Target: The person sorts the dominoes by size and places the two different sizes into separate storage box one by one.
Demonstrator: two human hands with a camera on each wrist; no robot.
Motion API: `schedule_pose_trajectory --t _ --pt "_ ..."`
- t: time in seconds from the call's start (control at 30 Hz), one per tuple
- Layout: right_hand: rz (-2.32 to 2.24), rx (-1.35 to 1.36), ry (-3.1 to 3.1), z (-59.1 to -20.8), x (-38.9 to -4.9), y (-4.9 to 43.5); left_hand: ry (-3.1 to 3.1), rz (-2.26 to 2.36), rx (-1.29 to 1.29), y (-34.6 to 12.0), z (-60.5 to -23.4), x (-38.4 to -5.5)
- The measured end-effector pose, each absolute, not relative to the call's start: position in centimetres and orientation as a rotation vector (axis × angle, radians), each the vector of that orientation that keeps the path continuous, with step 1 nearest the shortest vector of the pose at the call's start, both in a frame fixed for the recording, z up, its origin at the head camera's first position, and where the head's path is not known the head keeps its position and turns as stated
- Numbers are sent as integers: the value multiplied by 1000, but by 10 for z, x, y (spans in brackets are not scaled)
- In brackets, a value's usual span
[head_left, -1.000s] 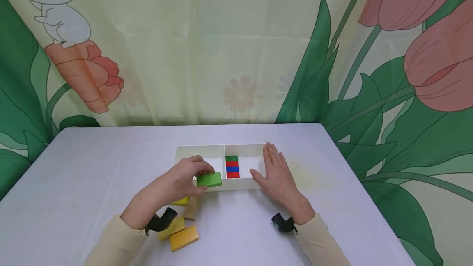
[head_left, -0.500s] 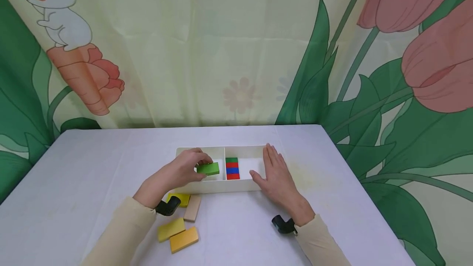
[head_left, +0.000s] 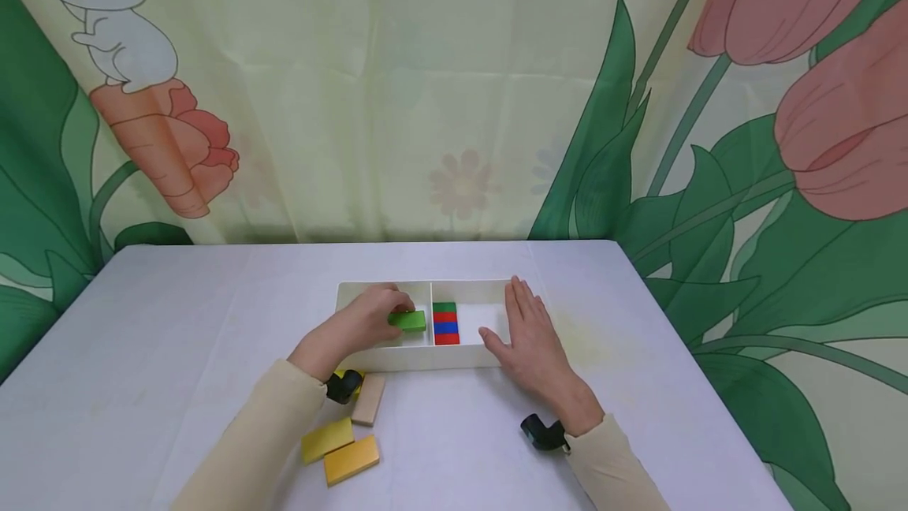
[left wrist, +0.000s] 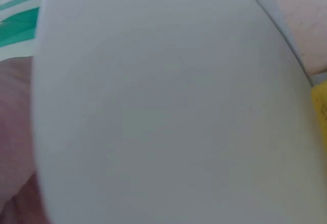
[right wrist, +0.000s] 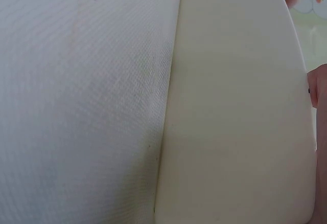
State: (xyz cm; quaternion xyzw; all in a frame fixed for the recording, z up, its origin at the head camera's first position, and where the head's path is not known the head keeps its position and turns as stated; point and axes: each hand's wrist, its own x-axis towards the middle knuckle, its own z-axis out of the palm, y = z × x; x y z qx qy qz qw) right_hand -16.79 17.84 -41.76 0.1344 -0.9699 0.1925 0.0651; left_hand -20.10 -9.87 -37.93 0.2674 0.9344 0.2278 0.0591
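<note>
My left hand [head_left: 372, 314] pinches a light green block [head_left: 408, 321] between thumb and fingers, inside the left compartment of a white divided box [head_left: 433, 358]. The block lies close to the divider [head_left: 431, 314]. On the divider's other side, a row of green, red and blue blocks [head_left: 445, 323] lines the right compartment. My right hand [head_left: 535, 337], fingers straight, rests against the box's right end. Both wrist views are mostly filled by the box's outer wall [left wrist: 173, 106], with part of the left hand [left wrist: 15, 132] at the edge of the left one.
In front of the box lie loose blocks on the white table [head_left: 674, 416]: a pale wooden block [head_left: 369, 400], a yellow block [head_left: 327, 439], an orange-yellow block [head_left: 351, 460], and another yellow one partly hidden by the left wrist camera [head_left: 344, 386].
My left hand has carried the light green block from over the box's front wall into the left compartment, then slightly right toward the divider. The right hand stays in place.
</note>
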Motion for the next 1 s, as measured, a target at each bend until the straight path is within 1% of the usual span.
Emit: schedule_pose_trajectory --t 0.2,0.47,0.77,1.0 --pt "587 414 -2924 -418 -169 178 2836 639 767 -96 -387 -209" --pt "576 411 -2922 -418 -169 179 2815 551 692 -85 -388 -215" --pt "583 407 -2925 -419 -169 179 2948 415 813 -73 -393 -214" --pt "607 430 -2897 -419 -169 181 2941 483 706 -76 -394 -213"
